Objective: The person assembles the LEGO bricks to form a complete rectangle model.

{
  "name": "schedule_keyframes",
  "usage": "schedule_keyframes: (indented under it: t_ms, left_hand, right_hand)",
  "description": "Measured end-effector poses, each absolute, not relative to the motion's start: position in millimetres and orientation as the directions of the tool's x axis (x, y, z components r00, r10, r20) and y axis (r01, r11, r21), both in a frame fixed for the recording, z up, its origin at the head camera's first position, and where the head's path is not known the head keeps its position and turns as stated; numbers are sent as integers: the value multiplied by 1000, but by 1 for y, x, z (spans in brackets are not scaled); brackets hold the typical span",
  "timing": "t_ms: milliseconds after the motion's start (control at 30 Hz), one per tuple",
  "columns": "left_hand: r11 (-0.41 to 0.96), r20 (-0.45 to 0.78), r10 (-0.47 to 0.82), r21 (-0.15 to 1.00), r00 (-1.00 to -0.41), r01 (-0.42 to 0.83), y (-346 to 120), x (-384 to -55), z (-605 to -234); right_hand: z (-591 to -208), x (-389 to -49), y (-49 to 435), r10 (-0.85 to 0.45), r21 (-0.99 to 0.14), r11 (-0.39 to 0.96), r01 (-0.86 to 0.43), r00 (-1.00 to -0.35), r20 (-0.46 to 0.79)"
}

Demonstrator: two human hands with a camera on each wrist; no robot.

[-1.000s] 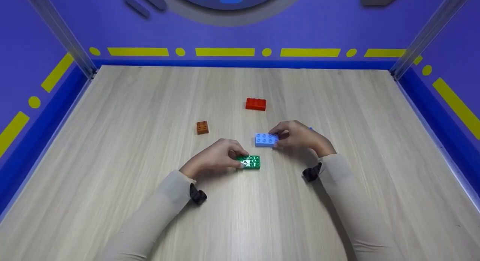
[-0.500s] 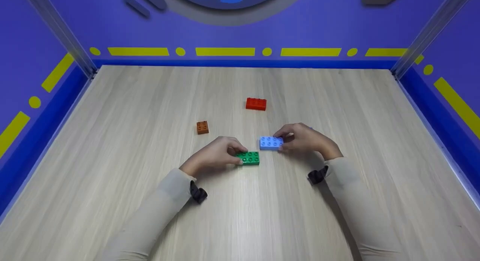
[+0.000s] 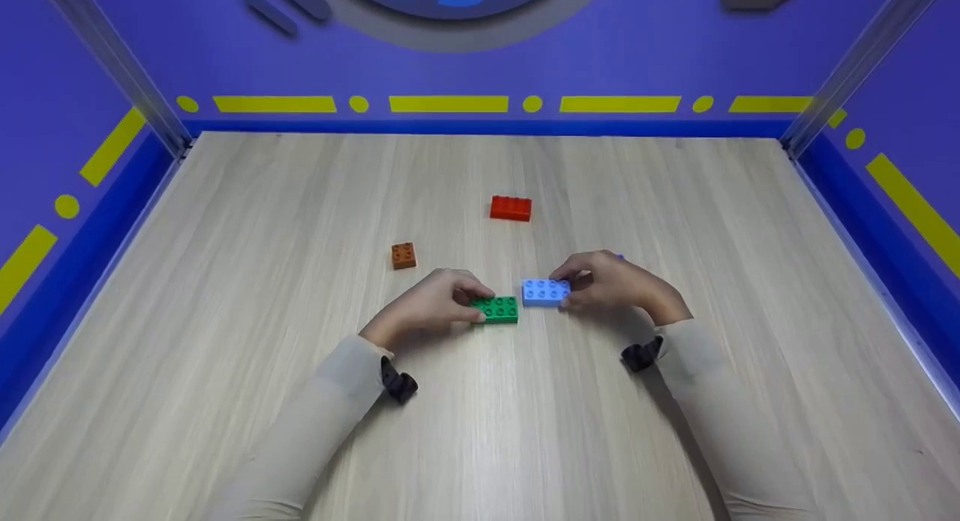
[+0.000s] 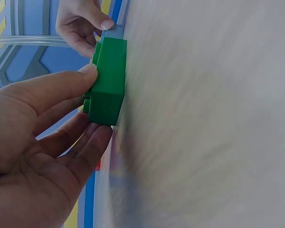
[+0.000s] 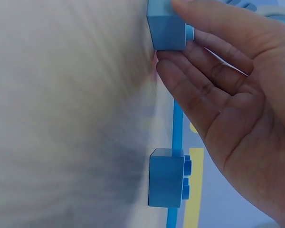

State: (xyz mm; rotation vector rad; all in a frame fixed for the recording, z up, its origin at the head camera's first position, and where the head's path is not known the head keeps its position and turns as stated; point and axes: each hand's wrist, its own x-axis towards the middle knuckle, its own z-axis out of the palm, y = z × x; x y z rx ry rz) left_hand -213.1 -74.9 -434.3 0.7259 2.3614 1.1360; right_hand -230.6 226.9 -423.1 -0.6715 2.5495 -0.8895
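Outer Ends Pinched

Head: my left hand pinches the green brick, just left of the pale brick my right hand pinches.
Left wrist: grip probably chosen to leave facing ends bare.
Right wrist: another blue brick nearby.

Red brick — brown brick — both on wooden table.
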Motion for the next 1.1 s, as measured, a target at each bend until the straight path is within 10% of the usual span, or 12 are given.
schedule_keyframes:
  t_ms: [1100]
  left_hand:
    - [457, -91, 575, 860, -813, 228, -71, -217, -446]
  right_hand:
    - [-423, -224, 230, -575, -667, 669, -327, -797, -186]
